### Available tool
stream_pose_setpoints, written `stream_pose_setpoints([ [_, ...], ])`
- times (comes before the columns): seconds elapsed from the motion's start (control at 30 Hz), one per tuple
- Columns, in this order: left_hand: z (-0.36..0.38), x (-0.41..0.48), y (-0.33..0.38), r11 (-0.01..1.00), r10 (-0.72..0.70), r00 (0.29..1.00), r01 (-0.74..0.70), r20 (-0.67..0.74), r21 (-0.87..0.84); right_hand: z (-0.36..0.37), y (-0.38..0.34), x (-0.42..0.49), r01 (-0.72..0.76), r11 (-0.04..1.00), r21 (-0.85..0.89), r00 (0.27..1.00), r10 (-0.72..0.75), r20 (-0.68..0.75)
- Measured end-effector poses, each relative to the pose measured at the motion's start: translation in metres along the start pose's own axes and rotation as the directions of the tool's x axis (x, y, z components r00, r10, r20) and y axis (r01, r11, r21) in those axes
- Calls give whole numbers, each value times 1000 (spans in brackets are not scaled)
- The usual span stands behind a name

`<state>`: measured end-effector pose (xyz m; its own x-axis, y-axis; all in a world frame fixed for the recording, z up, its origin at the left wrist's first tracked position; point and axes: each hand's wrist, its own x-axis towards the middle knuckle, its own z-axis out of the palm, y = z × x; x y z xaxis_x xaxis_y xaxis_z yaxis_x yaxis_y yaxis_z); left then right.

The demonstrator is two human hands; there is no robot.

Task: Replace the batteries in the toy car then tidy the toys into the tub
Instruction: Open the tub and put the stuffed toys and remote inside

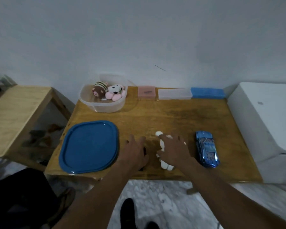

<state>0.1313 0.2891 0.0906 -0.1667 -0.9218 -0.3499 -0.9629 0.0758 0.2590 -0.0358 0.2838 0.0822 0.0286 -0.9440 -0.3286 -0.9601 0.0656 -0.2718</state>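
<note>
White plush toy (166,164) lies under the right hand (175,148), near blue car (207,148).

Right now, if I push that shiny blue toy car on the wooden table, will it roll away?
Probably. The shiny blue toy car sits roof-up on the smooth wooden table, so a push along its length would likely send it rolling, though its wheels are hidden. Its glossy shell looks hard, perhaps slippery to grab.

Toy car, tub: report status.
Left hand open over small dark item; right hand open on white plush toy. Blue toy car untouched on table. Tub holds two plush toys, lid off.
</note>
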Motion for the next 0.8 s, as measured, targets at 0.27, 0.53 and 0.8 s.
stream_pose_setpoints([
  [0.27, 34, -4, 5, 999, -53, 998, 52, 45, 11, 34, 14, -2, 41, 997, 72, 998, -38, -47],
  [0.53, 23, -1, 1, 989, -83, 994, 73, -75, -125, 24, 8, 3, -12, 993, 119, 1000, 12, -5],
  [0.8, -76, 8, -23, 992, -85, 948, 53, -305, -112, -51, -59, 28, 127, 978, 167, 969, -86, -231],
])
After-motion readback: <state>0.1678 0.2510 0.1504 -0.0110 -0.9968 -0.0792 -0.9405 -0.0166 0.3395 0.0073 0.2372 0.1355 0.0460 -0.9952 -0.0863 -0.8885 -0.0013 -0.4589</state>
